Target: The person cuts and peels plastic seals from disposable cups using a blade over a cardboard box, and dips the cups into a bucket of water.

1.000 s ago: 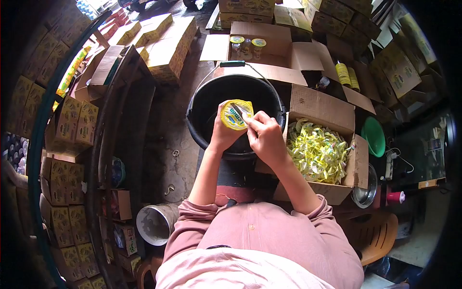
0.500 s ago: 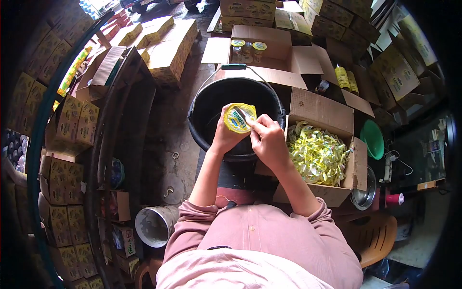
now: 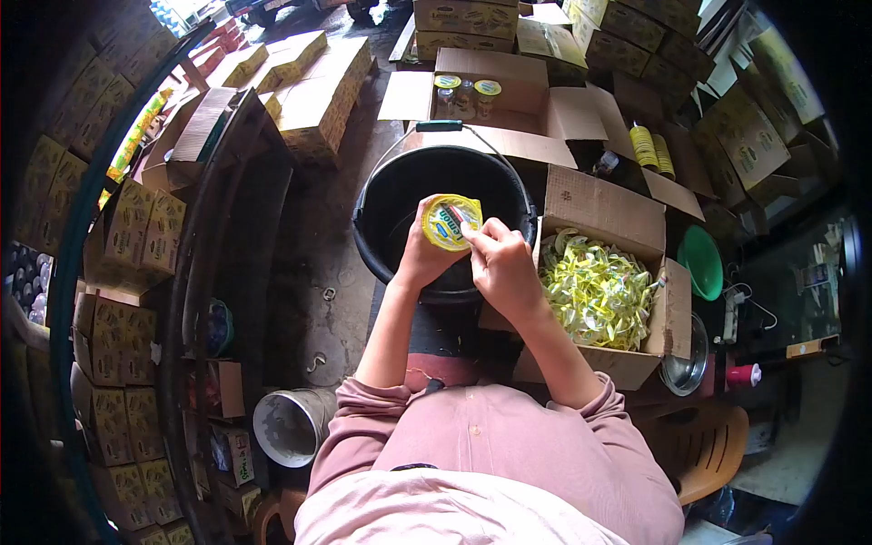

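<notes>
My left hand (image 3: 420, 254) is wrapped around a lidded cup, held tilted over a black bucket (image 3: 365, 238). The cup's yellow-rimmed round lid (image 3: 447, 223) faces me and reads "Lemon". My right hand (image 3: 505, 263) is closed, its thumb and finger pinched at the lid's right edge; whether a small tool is between them I cannot tell. The cup's body is mostly hidden by my left hand and the lid. Just right of my right hand stands a cardboard box (image 3: 599, 202) filled with yellow and white strips (image 3: 598, 295).
Behind the bucket, an open carton (image 3: 522, 82) holds lidded cups (image 3: 488, 89). Stacked yellow lids (image 3: 643, 145) lie at right, near a green bowl (image 3: 701, 262). A shelf (image 3: 213, 173) runs along the left; a white bucket (image 3: 289, 427) stands low left. Printed cartons (image 3: 313, 100) line the back.
The lid has turned slightly in my left hand, so its printing sits at a different angle. My right hand has shifted a little left and down along the lid's edge.
</notes>
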A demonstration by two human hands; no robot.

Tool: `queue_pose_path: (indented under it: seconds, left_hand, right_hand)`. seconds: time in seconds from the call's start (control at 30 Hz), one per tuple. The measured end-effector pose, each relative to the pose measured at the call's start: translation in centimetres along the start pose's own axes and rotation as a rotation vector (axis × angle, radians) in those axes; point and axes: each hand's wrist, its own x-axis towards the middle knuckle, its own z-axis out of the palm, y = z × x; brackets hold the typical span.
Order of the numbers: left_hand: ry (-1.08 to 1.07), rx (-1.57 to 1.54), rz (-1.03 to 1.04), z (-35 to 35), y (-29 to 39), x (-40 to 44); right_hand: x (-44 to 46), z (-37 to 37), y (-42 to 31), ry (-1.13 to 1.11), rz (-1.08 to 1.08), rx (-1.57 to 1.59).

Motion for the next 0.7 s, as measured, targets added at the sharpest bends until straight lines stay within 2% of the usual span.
queue_pose_path:
  seconds: [0.37, 0.7]
  left_hand:
    - [0.027, 0.184, 0.069, -0.2, 0.2, 0.2]
    - [-0.007, 0.022, 0.054, -0.4, 0.6, 0.3]
  right_hand:
    - [-2.3, -2.4, 0.1, -0.070, 0.020, 0.002]
    - [-3.7, -4.6, 0.7, -0.068, 0.021, 0.060]
